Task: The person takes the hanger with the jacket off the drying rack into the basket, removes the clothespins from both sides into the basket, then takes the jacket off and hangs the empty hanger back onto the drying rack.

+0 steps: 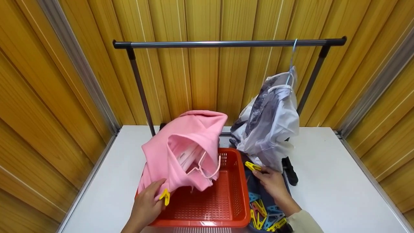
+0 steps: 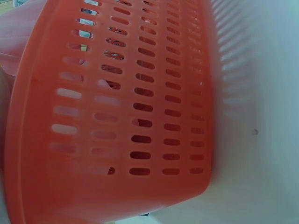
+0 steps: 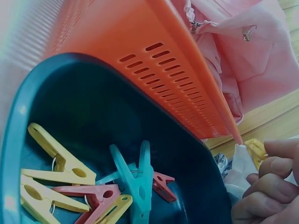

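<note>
My right hand (image 1: pixel 271 184) pinches a slim yellow plastic clothespin (image 1: pixel 253 166), thumb and fingertips narrowed on one end. Its long axis runs crosswise, the free end pointing left and slightly up from my fingertips. The relation that matters, I judge, is this one: the bottom edge of the white-and-grey thin cloth garment (image 1: pixel 275 129) lies just beyond that clothespin, far nearer my right hand than my left; whether the pin bites the cloth I cannot tell. My left hand (image 1: pixel 148 202) grips the lower left edge of the pink hooded cloth garment (image 1: pixel 194 124), with a second yellow plastic clothespin (image 1: pixel 165 196) against its fingers. That garment slumps over the red perforated plastic basket (image 1: pixel 241 194), a pale pink hanger (image 1: pixel 200 167) inside its opening. Under my right wrist, a dark blue plastic tub (image 3: pixel 93 102) holds mixed clothespins (image 3: pixel 135 179). Farther off, a light blue hanger (image 1: pixel 293 55) hooks the dark metal rail (image 1: pixel 220 44) above the white-and-grey garment
</note>
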